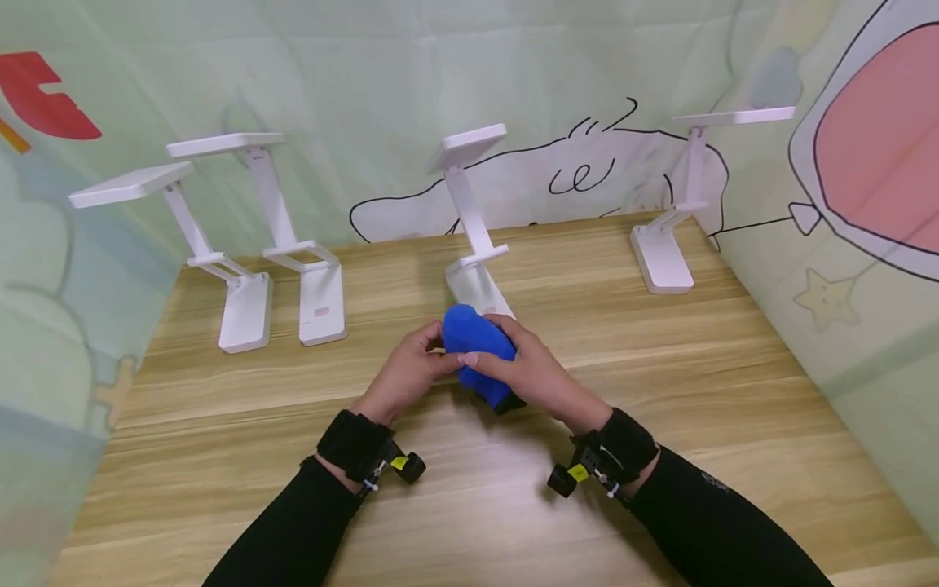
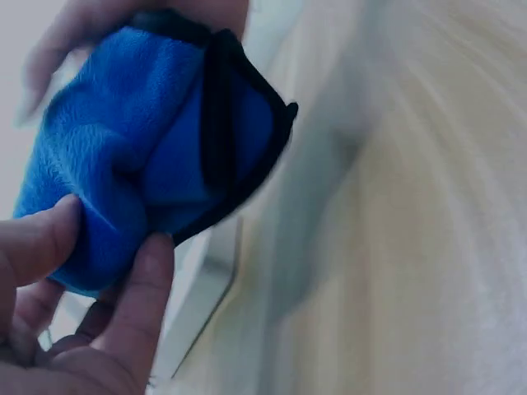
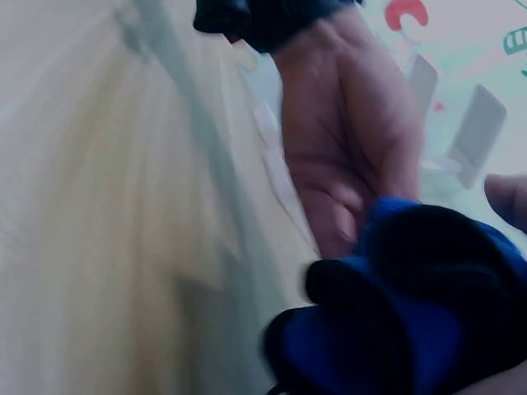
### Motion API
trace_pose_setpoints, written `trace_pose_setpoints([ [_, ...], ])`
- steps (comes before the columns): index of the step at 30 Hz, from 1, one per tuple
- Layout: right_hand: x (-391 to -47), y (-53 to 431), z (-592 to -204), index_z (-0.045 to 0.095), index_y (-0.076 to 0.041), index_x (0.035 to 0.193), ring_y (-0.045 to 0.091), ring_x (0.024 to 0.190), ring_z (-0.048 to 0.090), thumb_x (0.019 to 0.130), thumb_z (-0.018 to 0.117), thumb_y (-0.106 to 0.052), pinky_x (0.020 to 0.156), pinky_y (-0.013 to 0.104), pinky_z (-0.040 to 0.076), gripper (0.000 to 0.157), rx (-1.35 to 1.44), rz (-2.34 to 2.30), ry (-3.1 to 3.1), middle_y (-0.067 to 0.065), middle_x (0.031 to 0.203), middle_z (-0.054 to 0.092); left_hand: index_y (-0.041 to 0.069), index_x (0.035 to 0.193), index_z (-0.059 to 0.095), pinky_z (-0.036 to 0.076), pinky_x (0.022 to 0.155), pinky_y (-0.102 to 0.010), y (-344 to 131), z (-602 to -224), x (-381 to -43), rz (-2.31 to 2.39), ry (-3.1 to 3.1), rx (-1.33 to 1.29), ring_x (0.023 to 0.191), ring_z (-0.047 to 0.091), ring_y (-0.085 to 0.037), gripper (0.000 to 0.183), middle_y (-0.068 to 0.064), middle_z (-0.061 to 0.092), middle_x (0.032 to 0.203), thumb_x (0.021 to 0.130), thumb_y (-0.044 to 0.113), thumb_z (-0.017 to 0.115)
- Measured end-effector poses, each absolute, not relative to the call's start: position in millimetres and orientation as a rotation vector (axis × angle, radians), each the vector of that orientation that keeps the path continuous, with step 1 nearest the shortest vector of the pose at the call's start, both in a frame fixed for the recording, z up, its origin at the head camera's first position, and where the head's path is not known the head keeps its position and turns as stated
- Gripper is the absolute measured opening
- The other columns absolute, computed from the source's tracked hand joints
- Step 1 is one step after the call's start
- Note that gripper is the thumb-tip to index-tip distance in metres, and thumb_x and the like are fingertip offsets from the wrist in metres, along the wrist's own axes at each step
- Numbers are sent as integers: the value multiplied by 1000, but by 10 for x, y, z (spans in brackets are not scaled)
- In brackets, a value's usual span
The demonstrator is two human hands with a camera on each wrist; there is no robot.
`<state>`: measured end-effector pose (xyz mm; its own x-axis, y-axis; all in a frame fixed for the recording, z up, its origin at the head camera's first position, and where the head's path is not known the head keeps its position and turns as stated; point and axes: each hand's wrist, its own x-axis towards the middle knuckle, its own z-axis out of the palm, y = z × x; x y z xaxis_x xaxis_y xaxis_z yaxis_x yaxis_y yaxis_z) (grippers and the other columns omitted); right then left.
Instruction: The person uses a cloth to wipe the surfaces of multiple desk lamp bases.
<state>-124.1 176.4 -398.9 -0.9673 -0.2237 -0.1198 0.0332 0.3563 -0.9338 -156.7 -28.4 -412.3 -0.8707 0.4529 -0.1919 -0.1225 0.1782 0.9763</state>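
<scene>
A folded blue cloth [image 1: 469, 328] with black edging is held up between both hands over the table, just in front of a white folding desk lamp [image 1: 469, 208]. My left hand [image 1: 407, 371] pinches its left side between thumb and fingers. On the other side my right hand [image 1: 543, 375] grips it with the thumb laid across the front. Soft folds and the black trim of the cloth [image 2: 107, 123] show clearly in the left wrist view. The right wrist view is blurred and shows the cloth's [image 3: 428, 329] dark-edged layers. The cloth hides part of the lamp's base.
Two more white desk lamps [image 1: 245, 314] [image 1: 323, 302] stand at the left, and another lamp [image 1: 663, 261] stands at the back right. All are on a wood-grain table [image 1: 469, 505]. A printed fabric backdrop [image 1: 330, 98] rises behind and beside the table.
</scene>
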Motion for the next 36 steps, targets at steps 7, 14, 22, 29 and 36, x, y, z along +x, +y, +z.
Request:
trace_pose_setpoints([
  [7, -1346, 2066, -4009, 43, -11, 136, 38, 101, 60, 87, 68, -29, 79, 54, 54, 58, -106, -1440, 2859, 25, 123, 58, 11, 110, 60, 53, 85, -39, -119, -4143, -1631, 1372, 2406, 477, 100, 61, -18, 28, -6, 64, 111, 87, 25, 72],
  [14, -1577, 2528, -3972, 44, -2, 134, 43, 98, 61, 86, 67, -14, 73, 60, 54, 54, -78, -842, 3295, 29, 119, 59, 7, 115, 63, 42, 100, -41, 106, -4136, -1833, 713, 2899, 791, 108, 52, -24, 38, -9, 62, 114, 85, 28, 73],
  [22, -1633, 2434, -4071, 47, -5, 136, 42, 101, 61, 86, 67, -16, 77, 60, 54, 54, -108, -691, 3241, 28, 121, 57, 0, 143, 41, 29, 115, -43, 266, -4198, -2017, 291, 2911, 936, 136, 34, -39, 76, -22, 43, 147, 86, 42, 70],
  [29, -1662, 2279, -4040, 50, -9, 137, 39, 105, 60, 88, 67, -17, 81, 57, 53, 53, -176, -668, 3230, 25, 126, 56, 3, 145, 39, 37, 109, -46, 114, -4160, -2005, 249, 2825, 969, 139, 31, -36, 69, -18, 38, 152, 89, 30, 68],
  [36, -1699, 1955, -4100, 57, -11, 132, 39, 99, 62, 83, 70, -16, 76, 53, 56, 50, -455, -521, 3346, 25, 119, 59, 4, 144, 43, 38, 109, -44, -36, -4146, -1937, 267, 2797, 1037, 139, 32, -34, 66, -18, 39, 151, 88, 28, 69],
])
